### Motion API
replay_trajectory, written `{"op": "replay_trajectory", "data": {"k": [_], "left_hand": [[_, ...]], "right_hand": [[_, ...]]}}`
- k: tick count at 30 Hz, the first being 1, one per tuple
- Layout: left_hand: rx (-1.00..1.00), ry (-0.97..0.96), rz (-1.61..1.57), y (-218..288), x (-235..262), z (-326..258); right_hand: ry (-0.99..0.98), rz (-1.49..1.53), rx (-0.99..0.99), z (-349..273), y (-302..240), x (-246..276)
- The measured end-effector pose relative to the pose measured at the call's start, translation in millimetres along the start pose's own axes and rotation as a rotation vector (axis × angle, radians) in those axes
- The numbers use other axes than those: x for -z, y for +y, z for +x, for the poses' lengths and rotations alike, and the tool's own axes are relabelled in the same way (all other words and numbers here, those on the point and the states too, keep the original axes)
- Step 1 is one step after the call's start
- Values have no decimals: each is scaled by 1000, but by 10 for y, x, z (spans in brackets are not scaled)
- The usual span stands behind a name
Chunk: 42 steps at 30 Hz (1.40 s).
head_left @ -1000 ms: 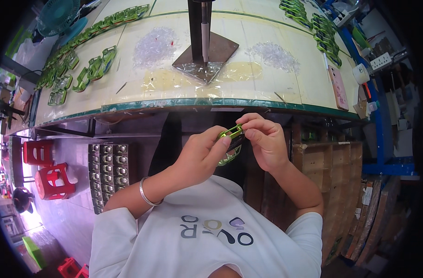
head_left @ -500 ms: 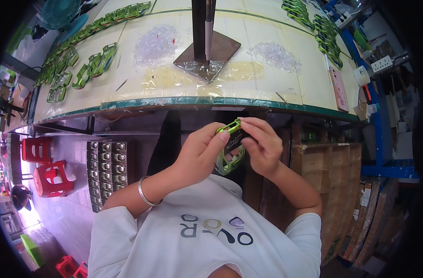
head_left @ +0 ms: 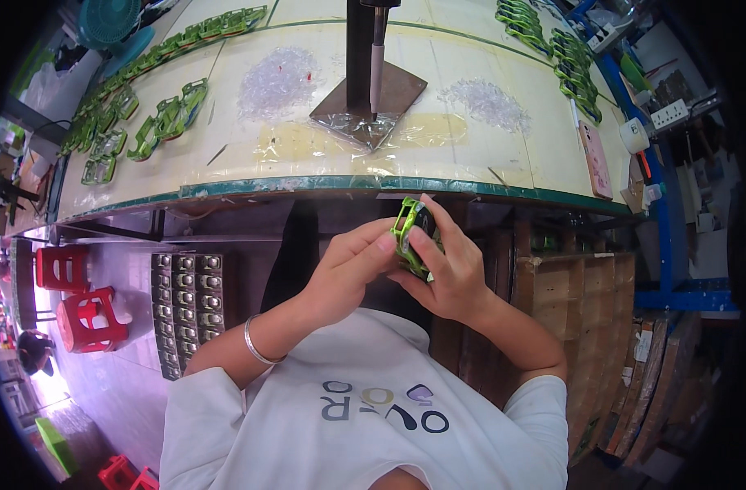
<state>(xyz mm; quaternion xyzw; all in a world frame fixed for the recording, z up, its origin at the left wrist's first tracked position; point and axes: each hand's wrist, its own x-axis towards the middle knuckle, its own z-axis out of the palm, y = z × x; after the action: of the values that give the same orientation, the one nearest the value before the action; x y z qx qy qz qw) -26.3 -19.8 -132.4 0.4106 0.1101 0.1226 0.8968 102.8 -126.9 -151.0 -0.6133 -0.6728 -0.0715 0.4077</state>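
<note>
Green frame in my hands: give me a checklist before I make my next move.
1. Left hand on the green frame: ok, fingers pinching its left side.
2. Right hand on it: ok, gripping its right side.
3. Dark panel fully seated: cannot tell, fingers partly cover it.
4. Upright tool over the metal plate: ok.
5. Clear plastic bits on the worktable: ok, a pile each side of the plate.

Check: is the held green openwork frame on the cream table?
Off it: left hand and right hand hold the frame short of the table's edge.
</note>
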Motion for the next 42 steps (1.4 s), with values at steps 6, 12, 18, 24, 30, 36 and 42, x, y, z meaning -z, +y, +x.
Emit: {"op": "replay_trajectory", "data": {"k": [6,12,18,24,30,36,42], "left_hand": [[-381,-22,696,121,300,83],[-482,-255,991,151,584,200],[-59,-21,124,47,465,231],[-81,-47,136,189,450,428],[-92,8,118,283,396,584],[-142,3,136,341,370,608],[-94,16,137,400,340,577]], "right_hand": [[-62,139,62,21,10,-14],[-89,518,10,40,-20,-129],[170,1870,-989,342,-115,-202],[286,2017,-1098,631,55,-314],[280,1987,-1009,779,68,-269],[256,1970,-1000,845,12,-197],[262,1982,-1000,881,-25,-165]]}}
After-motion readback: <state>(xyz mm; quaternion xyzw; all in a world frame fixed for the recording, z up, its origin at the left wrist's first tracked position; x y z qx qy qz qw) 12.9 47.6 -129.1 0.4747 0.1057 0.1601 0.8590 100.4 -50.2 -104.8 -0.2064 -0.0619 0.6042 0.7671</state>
